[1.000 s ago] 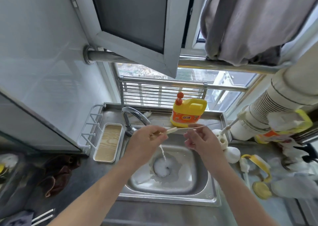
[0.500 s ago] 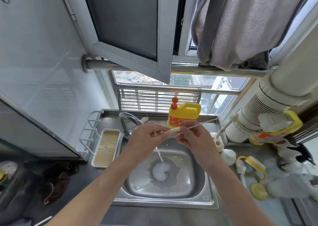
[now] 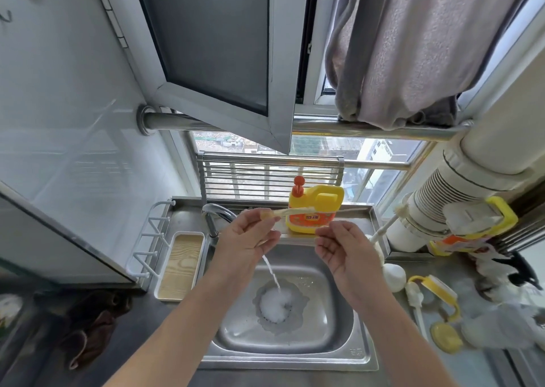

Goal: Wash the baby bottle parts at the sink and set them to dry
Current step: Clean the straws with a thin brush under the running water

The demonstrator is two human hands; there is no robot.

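My left hand (image 3: 246,237) pinches a thin cream-coloured straw piece (image 3: 290,211) that points right, level with the tap (image 3: 216,211). My right hand (image 3: 343,246) hovers just right of it, fingers loosely curled and apart, with nothing visible in them. Both hands are above the steel sink (image 3: 358,354). Water runs from the tap into the drain (image 3: 277,302). On the counter to the right lie a white dome-shaped part (image 3: 393,277), a yellow-handled ring (image 3: 436,288), a yellow cap (image 3: 445,339) and a clear bottle (image 3: 501,327).
A yellow detergent bottle (image 3: 320,212) stands on the sink's back ledge, behind the straw piece. A white brush handle (image 3: 386,227) leans at the right. A wood-lined tray (image 3: 181,265) and white hook rack sit left. A brown cloth (image 3: 88,324) lies on the left counter. An open window sash and hanging towel overhang.
My right hand has let go of the straw piece and drawn back to the right. The left hand has lifted the piece a little. The view has tilted upward.
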